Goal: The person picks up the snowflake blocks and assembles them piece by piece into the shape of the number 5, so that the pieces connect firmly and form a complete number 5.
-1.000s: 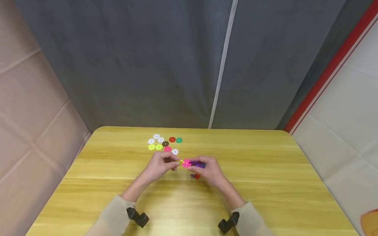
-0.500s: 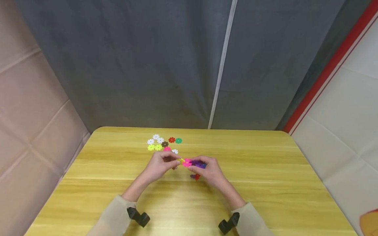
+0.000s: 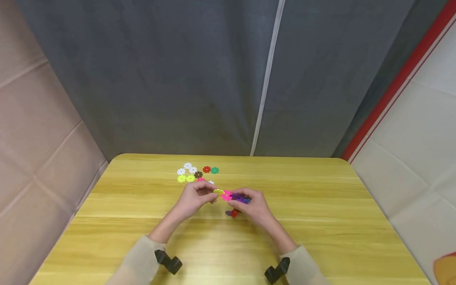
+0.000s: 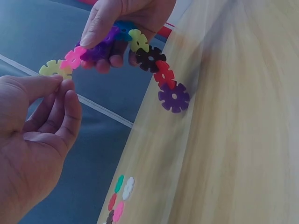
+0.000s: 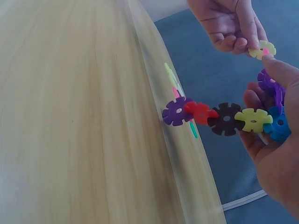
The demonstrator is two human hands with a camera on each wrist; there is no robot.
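Observation:
A chain of snowflake discs (image 3: 238, 199) (image 4: 140, 60) (image 5: 226, 116) hangs above the yellow table (image 3: 320, 206). My right hand (image 3: 251, 206) (image 4: 124, 18) (image 5: 268, 140) grips its purple, blue and yellow-green middle, with the thumb on the pink disc (image 4: 74, 57). Dark, red and purple discs dangle below. My left hand (image 3: 196, 198) (image 4: 42, 121) (image 5: 231, 25) pinches the yellow end disc (image 3: 218, 191) (image 4: 52, 68) (image 5: 262, 49) that joins the pink one.
Several loose discs (image 3: 196, 173) in white, yellow-green, brown, red, green and pink lie on the table beyond my hands; some show in the left wrist view (image 4: 119, 198). A grey curtain (image 3: 213, 79) hangs behind the table's far edge.
Both hands have lifted slightly and the yellow end disc now lies flatter against the pink one. The dangling red and purple discs swung a little left.

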